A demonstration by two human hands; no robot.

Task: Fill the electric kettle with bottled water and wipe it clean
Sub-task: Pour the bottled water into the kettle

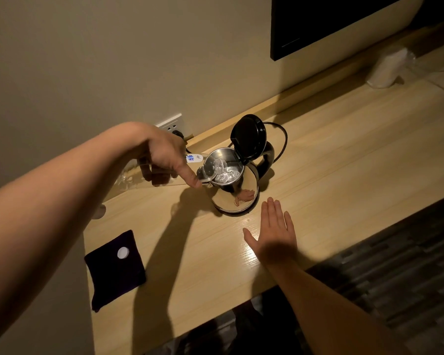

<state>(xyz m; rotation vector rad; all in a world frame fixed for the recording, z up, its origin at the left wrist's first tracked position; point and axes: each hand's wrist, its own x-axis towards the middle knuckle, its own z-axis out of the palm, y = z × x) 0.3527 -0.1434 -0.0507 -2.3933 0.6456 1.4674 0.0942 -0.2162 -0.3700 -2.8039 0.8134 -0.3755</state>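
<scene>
A person's left hand [164, 155] gripped a clear bottle [205, 167], fingers wrapped around its body, and held it tipped with its mouth over the open kettle [235, 185]. Water lay bubbling inside the steel body. The kettle stood near the back edge of the desk [344, 155], its black lid [249, 137] hinged upright and its cord [282, 139] looping behind the handle toward a wall socket [172, 123]. The right hand [273, 231] rested flat on the desk just in front of the kettle, fingers open and together, holding nothing; its reflection showed in the polished steel. A dark cloth [113, 272] lay near the desk's left front corner, overhanging the left edge, with a white cap [122, 252] on it. A wrapped stack of cups [387, 69] stood at the far right, below a dark screen [331, 21].
</scene>
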